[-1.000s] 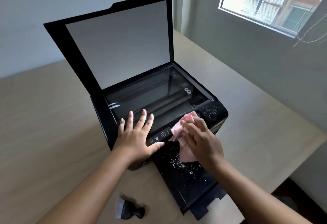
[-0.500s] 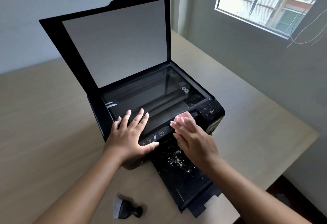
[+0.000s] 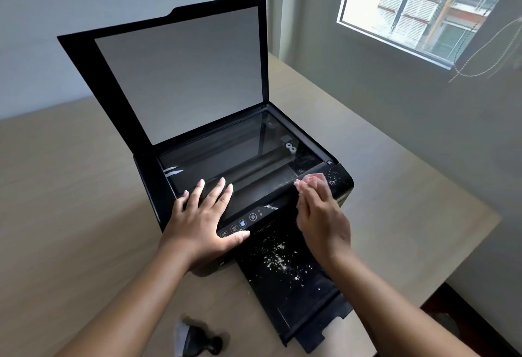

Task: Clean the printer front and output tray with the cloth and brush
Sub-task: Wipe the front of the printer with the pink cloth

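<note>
Head view | left hand (image 3: 203, 222) flat, fingers spread, on black flatbed printer (image 3: 254, 176) front | right hand (image 3: 322, 215) presses pink cloth (image 3: 315, 179) on front-right corner | black brush (image 3: 197, 339) on beige table (image 3: 70, 187) | white crumbs on black output tray (image 3: 296, 286)

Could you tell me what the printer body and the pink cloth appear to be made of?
Printer body: likely glossy black plastic, since it shows soft highlights and white specks stand out on it. Pink cloth: apparently soft fabric, bunched under the right hand; its weave is too blurred to tell.

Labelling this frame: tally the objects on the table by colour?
Black: 2, printer and brush
Pink: 1, cloth under right hand
Total: 3
</note>
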Motion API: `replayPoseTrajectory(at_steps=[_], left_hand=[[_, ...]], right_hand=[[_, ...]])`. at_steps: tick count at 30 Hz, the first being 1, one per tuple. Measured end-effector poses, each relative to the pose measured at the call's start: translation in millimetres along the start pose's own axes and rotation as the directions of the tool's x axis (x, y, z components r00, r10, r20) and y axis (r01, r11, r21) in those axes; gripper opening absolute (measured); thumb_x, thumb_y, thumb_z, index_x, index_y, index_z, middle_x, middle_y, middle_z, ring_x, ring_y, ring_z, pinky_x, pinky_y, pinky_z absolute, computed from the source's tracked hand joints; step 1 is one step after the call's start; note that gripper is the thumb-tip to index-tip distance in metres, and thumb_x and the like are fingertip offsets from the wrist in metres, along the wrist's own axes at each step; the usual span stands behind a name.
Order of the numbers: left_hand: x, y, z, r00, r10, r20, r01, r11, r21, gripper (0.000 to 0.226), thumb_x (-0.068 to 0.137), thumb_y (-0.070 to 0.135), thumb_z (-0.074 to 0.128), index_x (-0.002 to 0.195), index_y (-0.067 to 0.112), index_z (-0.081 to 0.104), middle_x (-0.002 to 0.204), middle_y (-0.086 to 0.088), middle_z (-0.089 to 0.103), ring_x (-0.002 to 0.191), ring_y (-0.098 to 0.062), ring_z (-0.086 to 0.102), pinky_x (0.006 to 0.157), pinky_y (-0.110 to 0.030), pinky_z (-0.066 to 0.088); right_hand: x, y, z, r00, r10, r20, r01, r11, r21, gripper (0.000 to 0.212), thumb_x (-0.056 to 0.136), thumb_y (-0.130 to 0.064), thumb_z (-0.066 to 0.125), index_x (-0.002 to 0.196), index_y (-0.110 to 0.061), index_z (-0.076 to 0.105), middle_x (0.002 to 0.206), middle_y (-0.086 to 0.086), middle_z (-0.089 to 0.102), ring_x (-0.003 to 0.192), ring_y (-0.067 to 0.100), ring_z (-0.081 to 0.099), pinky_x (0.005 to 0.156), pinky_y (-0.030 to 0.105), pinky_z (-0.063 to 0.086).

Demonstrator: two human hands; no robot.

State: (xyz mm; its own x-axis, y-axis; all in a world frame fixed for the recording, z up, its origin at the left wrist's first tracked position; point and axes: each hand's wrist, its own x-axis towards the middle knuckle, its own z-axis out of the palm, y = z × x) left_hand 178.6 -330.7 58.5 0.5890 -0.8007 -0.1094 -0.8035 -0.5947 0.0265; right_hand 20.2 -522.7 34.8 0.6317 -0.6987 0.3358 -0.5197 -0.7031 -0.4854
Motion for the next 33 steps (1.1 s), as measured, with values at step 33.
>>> replayPoseTrajectory(at_steps=[33], left_hand=[[-1.8, 3.3, -0.9, 0.999, -0.02, -0.029, 0.02, 1.0, -0.001, 0.11, 0.063, 0.093, 0.006, 0.154, 0.032, -0.008, 0.16, 0.019, -0.013, 0.149, -0.018, -0.009, 0.119, -0.042, 0.004]], right_hand=[[-15.1, -41.1, 13.6, 0.935, -0.305, 0.179, 0.268, 0.941, 0.204, 0.023, 0.097, -0.037, 0.046, 0.115, -0.033, 0.06, 0.125, -0.018, 0.052, 0.081, 0.014, 0.066, 0.061, 0.033, 0.054]])
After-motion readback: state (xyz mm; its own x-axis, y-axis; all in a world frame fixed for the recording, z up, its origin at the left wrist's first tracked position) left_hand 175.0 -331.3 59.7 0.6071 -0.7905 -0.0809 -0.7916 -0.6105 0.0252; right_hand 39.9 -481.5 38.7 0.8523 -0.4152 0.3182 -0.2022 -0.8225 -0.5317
